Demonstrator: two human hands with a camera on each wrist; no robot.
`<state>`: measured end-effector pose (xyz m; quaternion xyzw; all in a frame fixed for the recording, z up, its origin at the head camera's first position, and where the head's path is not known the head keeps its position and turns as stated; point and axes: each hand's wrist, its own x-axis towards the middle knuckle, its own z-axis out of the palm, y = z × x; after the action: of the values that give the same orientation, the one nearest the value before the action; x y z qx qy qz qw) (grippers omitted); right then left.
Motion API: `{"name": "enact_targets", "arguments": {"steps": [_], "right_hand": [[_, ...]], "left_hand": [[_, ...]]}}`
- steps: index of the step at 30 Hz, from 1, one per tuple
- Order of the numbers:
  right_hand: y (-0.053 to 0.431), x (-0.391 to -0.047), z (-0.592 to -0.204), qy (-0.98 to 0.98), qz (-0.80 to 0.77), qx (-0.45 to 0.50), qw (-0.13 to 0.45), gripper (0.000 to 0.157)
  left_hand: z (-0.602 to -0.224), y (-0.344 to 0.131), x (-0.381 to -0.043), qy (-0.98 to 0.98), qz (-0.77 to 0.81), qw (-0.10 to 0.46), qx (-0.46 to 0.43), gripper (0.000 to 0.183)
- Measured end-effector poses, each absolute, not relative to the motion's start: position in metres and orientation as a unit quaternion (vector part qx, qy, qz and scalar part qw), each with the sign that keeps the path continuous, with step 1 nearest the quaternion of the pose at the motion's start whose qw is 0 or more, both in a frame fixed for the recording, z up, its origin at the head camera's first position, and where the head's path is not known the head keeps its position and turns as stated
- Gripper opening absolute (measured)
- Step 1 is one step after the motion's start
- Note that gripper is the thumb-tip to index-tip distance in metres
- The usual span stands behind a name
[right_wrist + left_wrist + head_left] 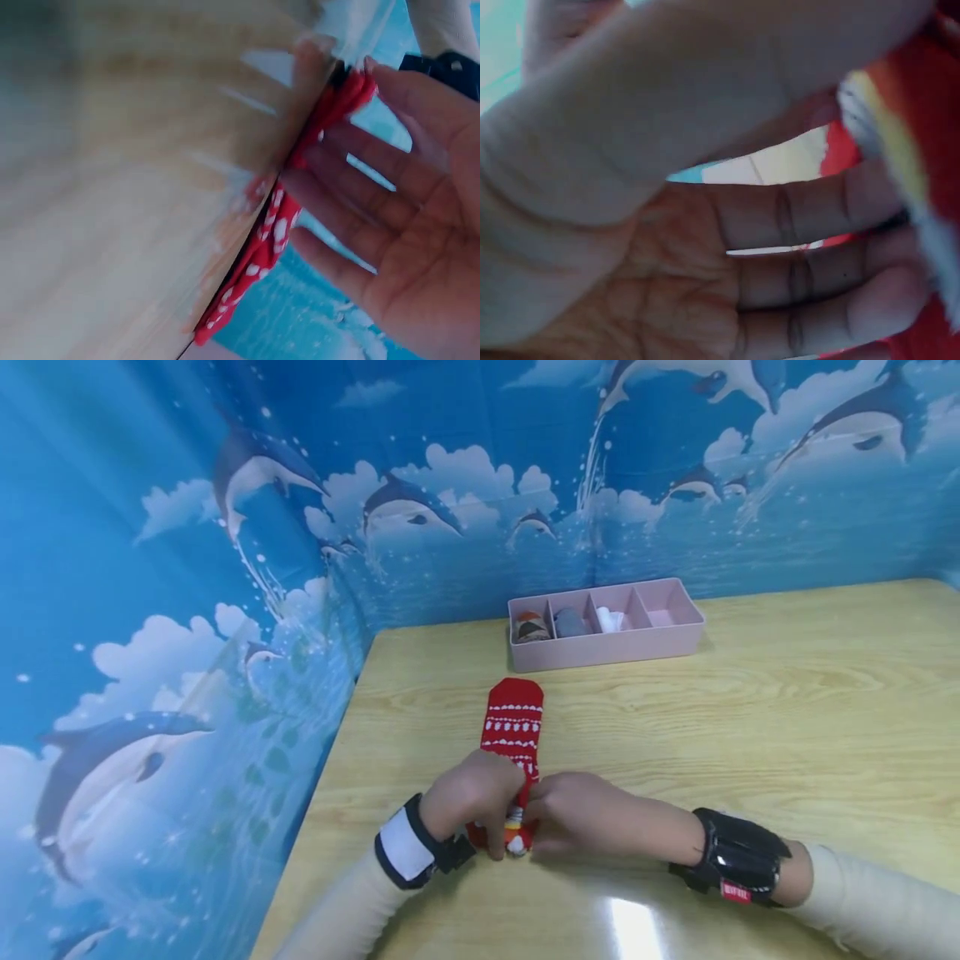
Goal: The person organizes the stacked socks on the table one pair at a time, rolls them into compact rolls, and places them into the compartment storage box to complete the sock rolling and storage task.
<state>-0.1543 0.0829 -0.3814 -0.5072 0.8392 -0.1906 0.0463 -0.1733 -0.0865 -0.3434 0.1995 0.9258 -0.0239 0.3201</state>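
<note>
A red sock (513, 718) with white patterned bands lies lengthwise on the table, its rounded red end pointing away from me. From the side, in the right wrist view, the sock (277, 225) shows as a thin stack of layers on the tabletop. My left hand (480, 793) pinches its near part from the left, where yellow and white stripes show. Opposite, my right hand (577, 814) holds the right edge of that part between thumb and fingers. The left wrist view has the striped fabric (900, 142) at the left fingertips; the hands partly hide this near end.
Behind the sock stands a pink divided box (607, 652). A patterned rolled item (531, 627), a grey one (570, 622) and a white one (609, 620) sit in separate compartments. The wooden table (787, 710) meets a blue dolphin curtain (465, 560) at the back and left.
</note>
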Motion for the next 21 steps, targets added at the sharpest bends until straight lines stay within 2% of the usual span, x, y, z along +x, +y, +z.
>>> {"name": "enact_targets", "arguments": {"steps": [6, 11, 15, 18, 21], "right_hand": [[0.069, -0.145, -0.389, 0.862, -0.114, -0.491, -0.055, 0.019], [0.059, -0.145, -0.392, 0.863, -0.089, -0.488, -0.094, 0.011], [0.055, -0.151, -0.391, 0.869, -0.115, -0.479, -0.049, 0.005], [0.057, -0.159, -0.388, 0.87, -0.176, -0.459, 0.029, 0.005], [0.062, -0.169, -0.382, 0.862, -0.243, -0.427, 0.122, 0.007]], "left_hand": [[-0.348, -0.088, -0.176, 0.918, -0.042, 0.331, 0.214, 0.045], [-0.35, -0.094, -0.18, 0.92, -0.037, 0.319, 0.223, 0.04], [-0.349, -0.1, -0.185, 0.915, -0.03, 0.337, 0.222, 0.042], [-0.347, -0.102, -0.188, 0.911, -0.023, 0.359, 0.203, 0.044], [-0.346, -0.103, -0.19, 0.913, -0.024, 0.357, 0.195, 0.04]]}}
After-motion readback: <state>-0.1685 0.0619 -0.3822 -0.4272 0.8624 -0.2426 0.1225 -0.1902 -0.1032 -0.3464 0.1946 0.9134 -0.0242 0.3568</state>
